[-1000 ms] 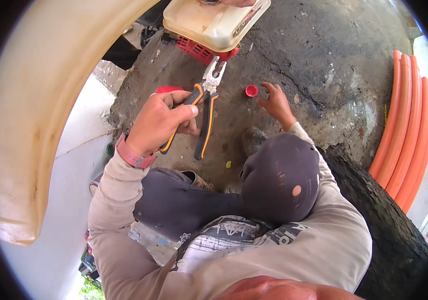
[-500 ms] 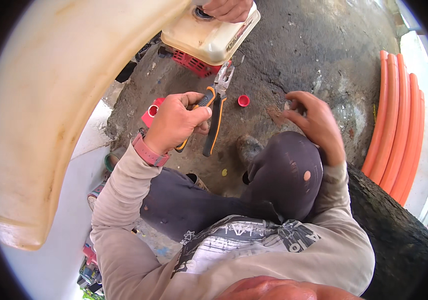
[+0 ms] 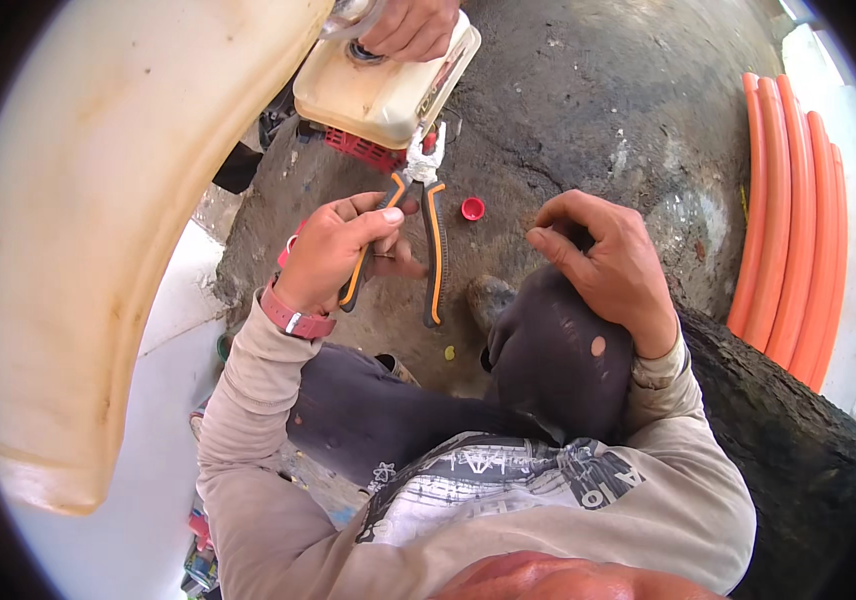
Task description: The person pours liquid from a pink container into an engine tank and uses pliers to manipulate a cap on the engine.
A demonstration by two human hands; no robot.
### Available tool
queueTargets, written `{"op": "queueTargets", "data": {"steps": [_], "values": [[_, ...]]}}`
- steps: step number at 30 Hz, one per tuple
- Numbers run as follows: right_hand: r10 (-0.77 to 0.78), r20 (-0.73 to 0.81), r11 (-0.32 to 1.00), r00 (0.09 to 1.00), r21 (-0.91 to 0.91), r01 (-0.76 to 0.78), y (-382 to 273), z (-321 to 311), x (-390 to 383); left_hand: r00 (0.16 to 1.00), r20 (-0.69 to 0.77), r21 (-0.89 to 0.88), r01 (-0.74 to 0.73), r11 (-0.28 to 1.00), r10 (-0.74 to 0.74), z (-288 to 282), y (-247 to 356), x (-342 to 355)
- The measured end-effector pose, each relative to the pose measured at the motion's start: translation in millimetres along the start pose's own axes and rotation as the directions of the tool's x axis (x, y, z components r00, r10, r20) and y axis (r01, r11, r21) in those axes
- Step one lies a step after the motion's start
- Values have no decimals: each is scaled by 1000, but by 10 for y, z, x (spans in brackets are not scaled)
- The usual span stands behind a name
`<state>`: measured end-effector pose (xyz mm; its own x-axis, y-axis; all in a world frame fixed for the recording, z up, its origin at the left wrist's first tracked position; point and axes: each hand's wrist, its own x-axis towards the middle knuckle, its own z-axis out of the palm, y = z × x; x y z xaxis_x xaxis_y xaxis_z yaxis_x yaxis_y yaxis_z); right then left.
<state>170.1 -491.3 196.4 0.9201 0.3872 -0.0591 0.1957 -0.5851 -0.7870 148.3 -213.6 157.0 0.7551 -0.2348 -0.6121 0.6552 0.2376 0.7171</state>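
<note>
My left hand (image 3: 343,245) is closed on one handle of a pair of pliers (image 3: 436,250) with black and orange grips. The pliers are spread apart, jaws upward, and the other handle stands free beside my fingers. Over my right knee, my right hand (image 3: 613,260) is bent with thumb and fingers curled toward each other; what they hold, if anything, I cannot make out. A small red cap (image 3: 473,209) lies on the ground between my hands. Behind my left wrist a red object (image 3: 293,240) is mostly hidden.
Another person's hand (image 3: 413,28) rests on a cream tank (image 3: 368,85) above a red machine (image 3: 363,148). A large cream plastic container (image 3: 148,150) fills the left side. Several orange pipes (image 3: 793,220) stand at right, near a dark log (image 3: 778,430).
The pliers have spread wider and turned more upright in my left hand. My right hand has moved slightly left. The view has shifted, and a clear object now shows beside the other person's hand.
</note>
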Motion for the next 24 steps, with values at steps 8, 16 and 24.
{"op": "queueTargets", "data": {"steps": [8, 16, 24], "values": [[1, 61, 998, 998, 68, -5, 24, -24, -2, 987, 145, -110, -56, 992, 72, 22, -20, -39], [-19, 66, 998, 998, 62, 15, 53, -48, -20, 886, 448, -358, 55, 932, 120, 51, -149, 25], [16, 85, 995, 996, 97, -24, 48, -19, 4, 800, 576, -402, 96, 911, 170, -1, -156, 71]]}}
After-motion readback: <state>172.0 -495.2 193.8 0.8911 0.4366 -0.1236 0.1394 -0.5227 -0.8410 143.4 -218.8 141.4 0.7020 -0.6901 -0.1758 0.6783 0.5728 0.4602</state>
